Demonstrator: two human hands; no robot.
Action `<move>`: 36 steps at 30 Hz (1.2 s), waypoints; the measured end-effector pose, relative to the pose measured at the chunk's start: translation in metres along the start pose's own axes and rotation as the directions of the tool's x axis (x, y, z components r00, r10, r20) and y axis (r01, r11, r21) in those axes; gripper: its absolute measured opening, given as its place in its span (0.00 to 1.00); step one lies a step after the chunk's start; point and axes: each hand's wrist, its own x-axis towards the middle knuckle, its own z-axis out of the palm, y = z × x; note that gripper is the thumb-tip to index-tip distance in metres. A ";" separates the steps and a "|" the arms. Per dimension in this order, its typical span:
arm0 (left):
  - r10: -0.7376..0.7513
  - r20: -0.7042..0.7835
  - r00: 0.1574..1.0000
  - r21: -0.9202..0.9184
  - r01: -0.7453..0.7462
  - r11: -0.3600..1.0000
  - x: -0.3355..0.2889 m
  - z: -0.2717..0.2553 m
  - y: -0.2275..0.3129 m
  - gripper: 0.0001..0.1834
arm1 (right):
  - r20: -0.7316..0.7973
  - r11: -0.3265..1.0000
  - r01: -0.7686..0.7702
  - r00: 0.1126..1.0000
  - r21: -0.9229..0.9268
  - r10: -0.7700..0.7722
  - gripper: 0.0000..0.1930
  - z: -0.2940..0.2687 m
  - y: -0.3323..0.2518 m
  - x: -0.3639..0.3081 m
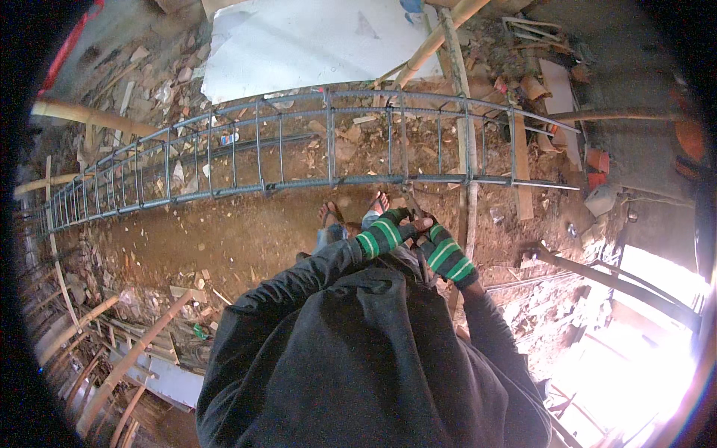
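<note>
A long rebar cage (258, 187) of ribbed bars and square stirrups stretches across in front of me. My left hand (388, 230) and my right hand (442, 243), both in green and dark striped fingerless gloves, come close together at its near bar. Between them a slim metal tool, like a pair of pincers (413, 203), points at the bar beside a stirrup. My right hand's fingers are closed around its handle end. The left hand's fingers are curled against the same spot, and what they grip is hidden by the glove.
A wooden post (468, 149) and a bamboo pole (441, 41) stand by the cage. Beyond it lies a large white sheet (299, 48). Rubble and a plank (520, 164) cover the dirt floor (187, 235). More bamboo poles (134, 358) crowd the lower left.
</note>
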 end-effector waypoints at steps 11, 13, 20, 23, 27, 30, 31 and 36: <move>-0.038 0.272 0.962 -0.862 0.261 0.434 0.003 0.008 0.065 0.29 | 0.247 0.856 -0.321 0.940 0.405 0.236 0.10 -0.006 0.024 0.012; -0.016 0.340 0.940 -0.895 0.329 0.303 0.006 0.012 0.071 0.27 | 0.461 0.542 -0.558 0.828 0.628 0.319 0.11 -0.013 0.009 0.012; -0.222 0.184 0.958 -0.980 0.196 0.032 0.018 0.049 0.065 0.20 | 0.240 0.975 -0.087 0.961 -0.205 0.136 0.21 -0.024 -0.049 0.003; -0.310 0.118 0.943 -0.986 0.148 0.073 0.044 0.076 0.042 0.23 | -0.171 0.964 -0.036 0.985 -0.265 -0.010 0.23 -0.012 -0.046 -0.022; -0.405 -0.009 0.914 -0.932 0.139 0.335 0.074 0.111 0.006 0.26 | -0.153 0.728 0.002 0.977 -0.686 -0.147 0.24 0.001 -0.005 -0.020; -0.420 -0.070 0.905 -0.820 0.188 0.540 0.076 0.113 -0.005 0.28 | -0.055 0.613 0.066 0.983 -0.788 -0.177 0.25 0.006 0.011 -0.023; -0.454 -0.048 0.890 -0.758 0.263 0.596 0.071 0.108 -0.004 0.29 | -0.034 0.645 0.072 0.988 -0.760 -0.150 0.26 0.006 0.011 -0.026; -0.410 0.016 0.912 -0.499 0.363 0.787 0.022 0.057 0.015 0.46 | -0.019 0.908 -0.379 0.924 -0.177 0.382 0.23 0.008 0.000 -0.033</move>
